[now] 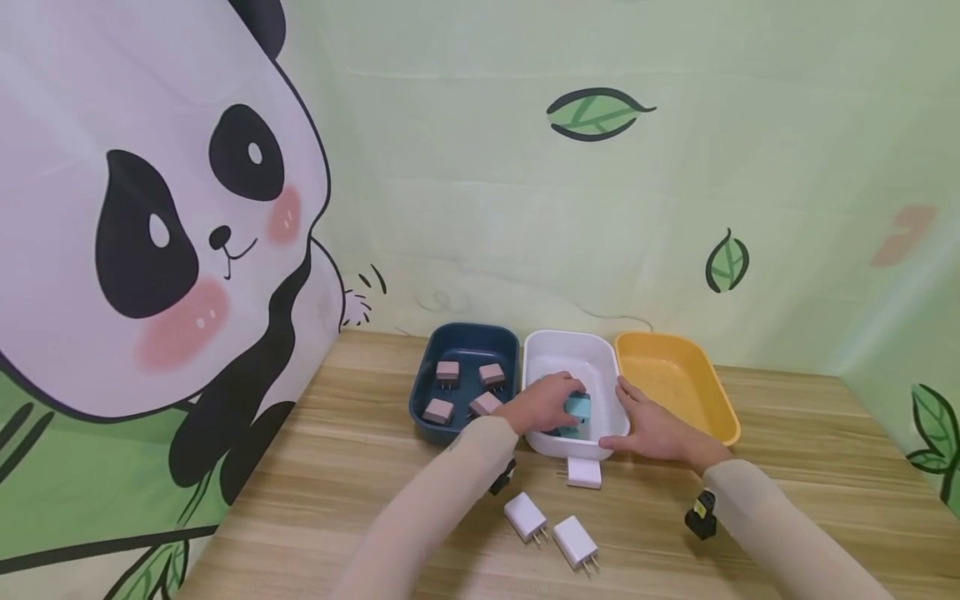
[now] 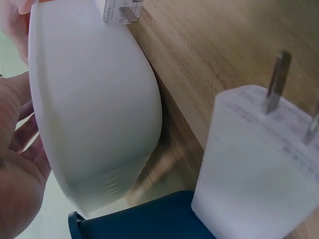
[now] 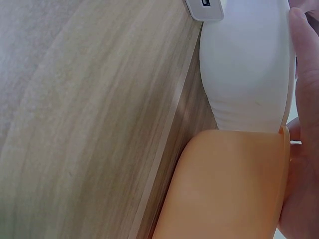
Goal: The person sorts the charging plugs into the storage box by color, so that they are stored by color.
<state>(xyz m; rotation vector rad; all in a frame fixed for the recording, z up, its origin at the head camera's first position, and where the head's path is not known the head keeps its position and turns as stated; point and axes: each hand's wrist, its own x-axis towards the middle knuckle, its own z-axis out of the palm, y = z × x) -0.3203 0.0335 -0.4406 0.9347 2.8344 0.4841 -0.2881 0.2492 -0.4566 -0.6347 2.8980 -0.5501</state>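
Note:
My left hand [image 1: 546, 403] reaches into the white bin [image 1: 540, 346] and pinches a teal plug-in charger [image 1: 577, 406] between thumb and fingers. More teal shows just below that hand, mostly covered by it. At the bin's near right corner, my right hand [image 1: 652, 427] holds the rim, thumb on the front edge and fingers along the right side. Three white plug chargers lie on the table: one [image 1: 583, 472] against the white bin's front, another [image 1: 526, 517] nearer me, and a third [image 1: 576, 543] to its right, prongs facing me.
To the left stands a dark blue bin [image 1: 472, 335] with several pink chargers [image 1: 438, 411]. A yellow bin [image 1: 675, 383] sits right of the white one, close beside it. Behind the wooden table [image 1: 360, 433] hangs a printed panda backdrop [image 1: 465, 167].

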